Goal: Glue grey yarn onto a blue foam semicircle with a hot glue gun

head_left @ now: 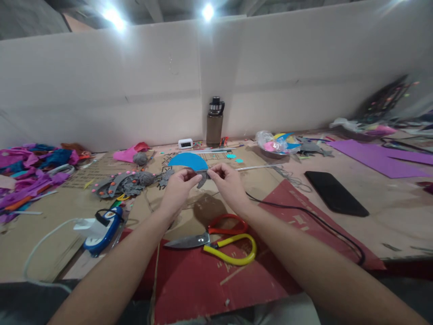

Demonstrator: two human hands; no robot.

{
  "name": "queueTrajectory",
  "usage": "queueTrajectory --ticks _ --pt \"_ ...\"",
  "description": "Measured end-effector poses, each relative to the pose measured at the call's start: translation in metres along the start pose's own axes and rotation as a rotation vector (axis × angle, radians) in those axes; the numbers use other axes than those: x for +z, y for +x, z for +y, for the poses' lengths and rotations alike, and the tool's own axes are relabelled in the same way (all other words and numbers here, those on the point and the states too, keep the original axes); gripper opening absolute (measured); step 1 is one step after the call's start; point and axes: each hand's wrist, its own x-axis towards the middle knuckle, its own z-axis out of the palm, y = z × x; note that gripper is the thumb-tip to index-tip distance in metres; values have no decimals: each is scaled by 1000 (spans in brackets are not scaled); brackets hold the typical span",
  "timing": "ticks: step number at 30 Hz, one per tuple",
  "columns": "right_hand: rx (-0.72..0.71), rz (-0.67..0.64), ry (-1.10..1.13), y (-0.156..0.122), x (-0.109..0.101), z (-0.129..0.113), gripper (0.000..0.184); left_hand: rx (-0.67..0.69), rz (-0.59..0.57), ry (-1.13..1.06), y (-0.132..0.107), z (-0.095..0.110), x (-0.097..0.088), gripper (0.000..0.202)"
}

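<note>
Both my hands are raised over the middle of the table and pinch one small grey felt piece [203,177] between them. My left hand [179,187] grips its left end with thumb and fingers closed. My right hand [227,180] grips the right end the same way. Just behind the piece lies a blue half-circle of foam [187,161]. Below my wrists, scissors [216,241] with one red and one yellow handle rest shut on a red cardboard sheet [203,280].
A brown water bottle [214,122] and white clock [185,143] stand at the back wall. Grey felt cut-outs with orange dots [125,183] lie left, pink and purple scraps [27,171] far left. A blue glue gun [103,228], black phone [334,193], black cable [304,214] and purple sheet [379,158] surround.
</note>
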Motion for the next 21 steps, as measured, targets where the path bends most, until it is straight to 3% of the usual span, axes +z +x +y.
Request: queueTrajectory --ticks 9,16,21 --pt "-63 18 -74 0 -2 8 18 -100 28 -40 1 -2 -2 20" --pt "-146 -2 -120 -5 -3 -4 15 -185 22 -322 2 0 3 23" --pt "-154 26 -123 -4 -5 -4 16 -219 6 -339 1 4 4 18"
